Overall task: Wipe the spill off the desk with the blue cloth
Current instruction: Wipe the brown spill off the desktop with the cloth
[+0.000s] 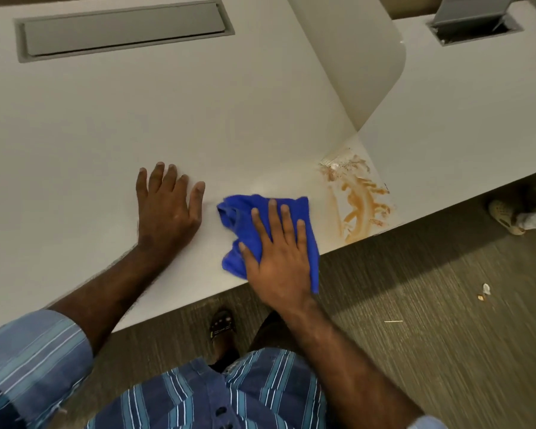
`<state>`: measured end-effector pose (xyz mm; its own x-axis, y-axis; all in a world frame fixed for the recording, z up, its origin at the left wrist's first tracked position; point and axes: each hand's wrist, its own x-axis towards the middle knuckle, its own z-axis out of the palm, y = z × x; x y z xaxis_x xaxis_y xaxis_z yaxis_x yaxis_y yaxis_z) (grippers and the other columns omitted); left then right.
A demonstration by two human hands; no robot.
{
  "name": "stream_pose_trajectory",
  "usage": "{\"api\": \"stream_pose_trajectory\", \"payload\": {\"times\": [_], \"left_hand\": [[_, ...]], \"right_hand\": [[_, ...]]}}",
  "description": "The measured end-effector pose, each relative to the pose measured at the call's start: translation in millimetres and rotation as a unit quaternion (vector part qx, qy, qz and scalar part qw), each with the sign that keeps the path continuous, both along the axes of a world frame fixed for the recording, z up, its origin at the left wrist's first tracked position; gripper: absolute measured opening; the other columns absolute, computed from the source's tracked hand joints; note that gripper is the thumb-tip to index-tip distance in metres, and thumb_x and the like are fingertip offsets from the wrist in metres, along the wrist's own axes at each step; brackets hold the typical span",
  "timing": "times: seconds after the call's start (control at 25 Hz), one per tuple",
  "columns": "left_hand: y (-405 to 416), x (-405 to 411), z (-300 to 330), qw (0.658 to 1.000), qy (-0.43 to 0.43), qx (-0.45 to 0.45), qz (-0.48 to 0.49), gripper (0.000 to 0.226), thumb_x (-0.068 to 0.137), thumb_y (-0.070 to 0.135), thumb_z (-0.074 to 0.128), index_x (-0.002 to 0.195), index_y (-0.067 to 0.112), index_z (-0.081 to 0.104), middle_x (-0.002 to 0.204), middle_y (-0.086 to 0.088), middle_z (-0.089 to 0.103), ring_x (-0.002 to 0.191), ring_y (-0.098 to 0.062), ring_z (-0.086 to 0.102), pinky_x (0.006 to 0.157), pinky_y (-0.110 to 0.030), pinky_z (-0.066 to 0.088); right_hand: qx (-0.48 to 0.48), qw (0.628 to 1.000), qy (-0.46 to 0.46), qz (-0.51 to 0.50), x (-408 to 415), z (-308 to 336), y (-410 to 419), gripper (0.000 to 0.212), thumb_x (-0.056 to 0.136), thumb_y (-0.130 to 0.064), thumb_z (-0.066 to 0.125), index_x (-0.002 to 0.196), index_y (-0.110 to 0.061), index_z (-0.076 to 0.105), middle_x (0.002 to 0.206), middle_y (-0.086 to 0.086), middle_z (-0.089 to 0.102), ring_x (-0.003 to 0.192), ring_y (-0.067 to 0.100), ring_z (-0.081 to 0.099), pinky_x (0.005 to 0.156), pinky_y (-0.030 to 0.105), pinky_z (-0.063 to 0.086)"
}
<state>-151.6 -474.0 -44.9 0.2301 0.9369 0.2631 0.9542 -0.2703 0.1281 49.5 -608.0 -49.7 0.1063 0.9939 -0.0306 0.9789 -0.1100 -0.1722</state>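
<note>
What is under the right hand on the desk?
The blue cloth lies bunched under the right hand, which presses flat on it. The desk surface beneath the cloth is covered, so any spill there cannot be seen.

cloth left of spill

blue cloth half hidden under right hand, cable hatch cropped
</note>
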Motion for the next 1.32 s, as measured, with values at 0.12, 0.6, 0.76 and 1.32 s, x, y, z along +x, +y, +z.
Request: {"api": "stream_pose_trajectory", "payload": {"times": [0.12, 0.6, 0.76, 1.32], "left_hand": [[17.5, 17.1, 4.6, 1.000, -0.021, -0.011, -0.005, 0.057, 0.112, 0.043, 0.033, 0.136, -0.001, 0.061, 0.155, -0.027, 0.052, 0.152, -0.041, 0.039, 0.130, -0.057, 0.015], [46.2, 38.4, -17.4, 0.993, -0.067, -0.074, -0.069, 0.067, 0.110, 0.048, 0.029, 0.158, 0.003, 0.039, 0.169, -0.021, 0.033, 0.161, -0.031, 0.022, 0.133, -0.051, 0.004], [44.6, 39.6, -13.0, 0.992, -0.074, -0.084, -0.066, 0.065, 0.110, 0.047, 0.032, 0.159, 0.004, 0.039, 0.170, -0.019, 0.031, 0.162, -0.029, 0.020, 0.133, -0.051, 0.005], [45.2, 41.8, -14.5, 0.992, -0.070, -0.095, -0.052, 0.066, 0.109, 0.047, 0.033, 0.160, 0.006, 0.038, 0.171, -0.016, 0.031, 0.162, -0.027, 0.020, 0.133, -0.049, 0.009]], "right_hand": [[-0.028, 0.995, -0.022, -0.094, 50.1, 2.7, 12.3, 0.075, 0.110, -0.065, 0.017, 0.174, -0.026, 0.011, 0.183, 0.008, 0.008, 0.170, 0.029, 0.000, 0.136, 0.057, 0.007], [-0.014, 0.997, -0.011, -0.080, 32.7, -1.8, 12.3, 0.074, 0.110, -0.065, 0.017, 0.173, -0.028, 0.010, 0.183, 0.006, 0.003, 0.170, 0.028, -0.001, 0.136, 0.056, 0.008], [-0.056, 0.979, -0.034, -0.196, 88.3, 7.8, 42.5, 0.077, 0.109, -0.066, 0.016, 0.174, -0.025, 0.007, 0.183, 0.009, 0.003, 0.169, 0.029, -0.004, 0.136, 0.057, 0.005], [-0.033, 0.999, -0.022, -0.008, 95.5, 4.1, 63.5, 0.077, 0.110, -0.064, 0.021, 0.174, -0.024, 0.006, 0.183, 0.008, 0.002, 0.170, 0.028, -0.002, 0.137, 0.054, 0.005]]}}
